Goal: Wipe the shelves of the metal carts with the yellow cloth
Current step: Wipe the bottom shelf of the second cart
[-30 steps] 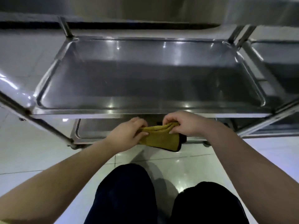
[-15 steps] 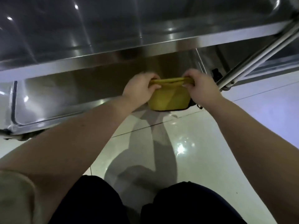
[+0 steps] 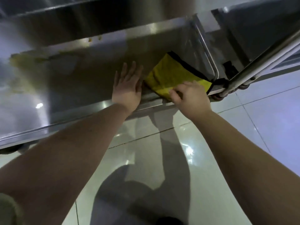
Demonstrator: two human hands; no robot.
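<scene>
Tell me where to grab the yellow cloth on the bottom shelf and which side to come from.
Grab the cloth at its near edge, where the right hand already pinches it, and come from the open front of the shelf. It lies flat in the right corner, so the far and right sides are shut in by the shelf rim and the cart post. The left hand lies flat beside it.

- We see the yellow cloth [image 3: 172, 77] lying on the cart's lower shelf [image 3: 68, 88].
- Our left hand [image 3: 127, 88] lies flat, fingers spread, beside it.
- Our right hand [image 3: 189, 96] pinches its near edge.
</scene>
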